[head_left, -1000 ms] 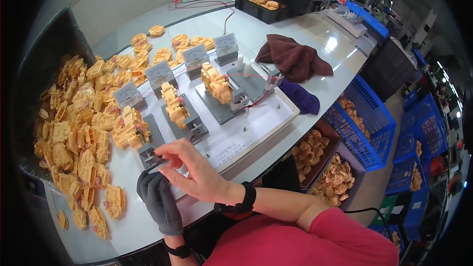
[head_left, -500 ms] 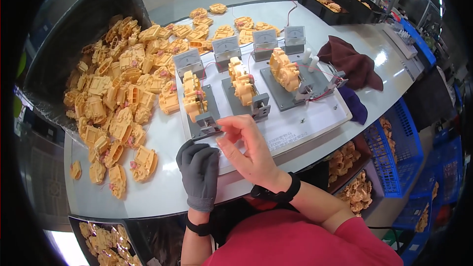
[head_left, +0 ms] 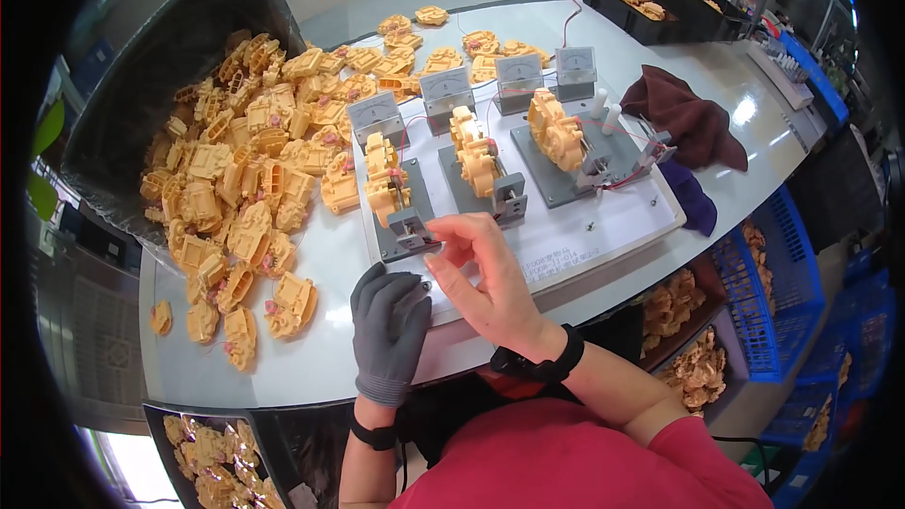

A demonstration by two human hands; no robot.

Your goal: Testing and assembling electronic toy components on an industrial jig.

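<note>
My right hand (head_left: 485,278), bare, has its thumb and curved forefinger apart, with nothing visible between them. Its fingertips are at the grey clamp block (head_left: 411,229) of the leftmost test fixture. That fixture holds a cream plastic gearbox (head_left: 385,177) with red wires. My left hand (head_left: 388,325), in a grey glove, rests loosely curled at the front edge of the white board (head_left: 603,243), thumb apart from the fingers and holding nothing I can see. To the right, a second gearbox (head_left: 474,155) and a third gearbox (head_left: 558,132) are mounted upright in similar fixtures.
Small analog meters (head_left: 446,92) stand behind the fixtures. A big heap of cream gearboxes (head_left: 236,160) spills from a black bin (head_left: 141,104) at left. Brown cloth (head_left: 674,113) and purple cloth (head_left: 690,198) lie at right. Blue crates (head_left: 768,283) stand below the table's right edge.
The whole view has shifted slightly right. My left hand's fingers have loosened, the thumb now farther from them. My right hand stays by the leftmost clamp block.
</note>
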